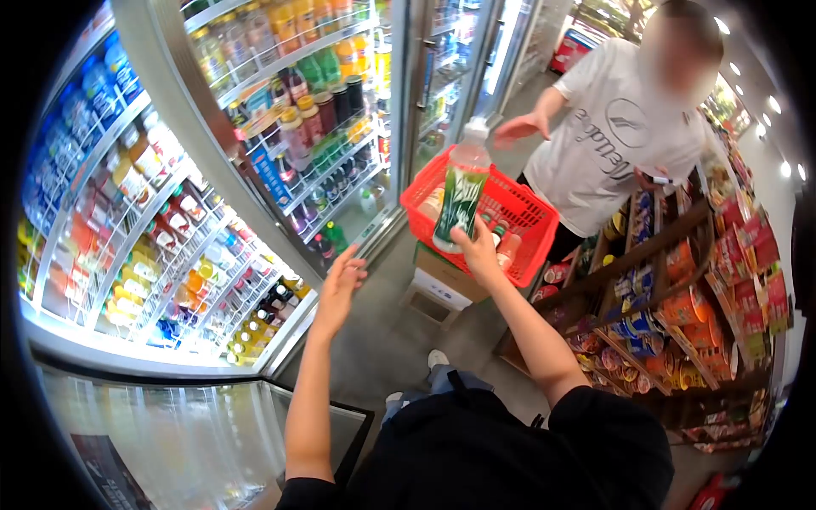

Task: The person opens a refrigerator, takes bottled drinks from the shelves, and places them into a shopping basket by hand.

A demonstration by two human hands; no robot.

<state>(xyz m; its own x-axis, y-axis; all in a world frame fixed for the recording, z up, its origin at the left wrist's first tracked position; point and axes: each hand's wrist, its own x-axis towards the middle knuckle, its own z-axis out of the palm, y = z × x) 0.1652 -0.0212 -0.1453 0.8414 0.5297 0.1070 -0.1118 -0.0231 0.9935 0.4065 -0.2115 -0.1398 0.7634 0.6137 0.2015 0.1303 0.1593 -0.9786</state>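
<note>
My right hand (478, 251) is wrapped round the lower part of a large clear bottle (463, 200) with a green label and a white cap. The bottle stands upright in front of a red basket (537, 223), which holds several smaller bottles. Beneath the basket is a cardboard box (446, 276). My left hand (341, 285) is raised near the fridge frame, its fingers apart and nothing in it. Another person (629, 119) in a white shirt faces me across the basket, one hand stretched toward the bottle's top.
Lit drink fridges (136, 212) line the left, with an open glass door (187, 433) at the lower left. A second fridge (297, 110) holds several rows of bottles. Snack shelves (654, 297) stand on the right. Grey floor (378, 319) shows between them.
</note>
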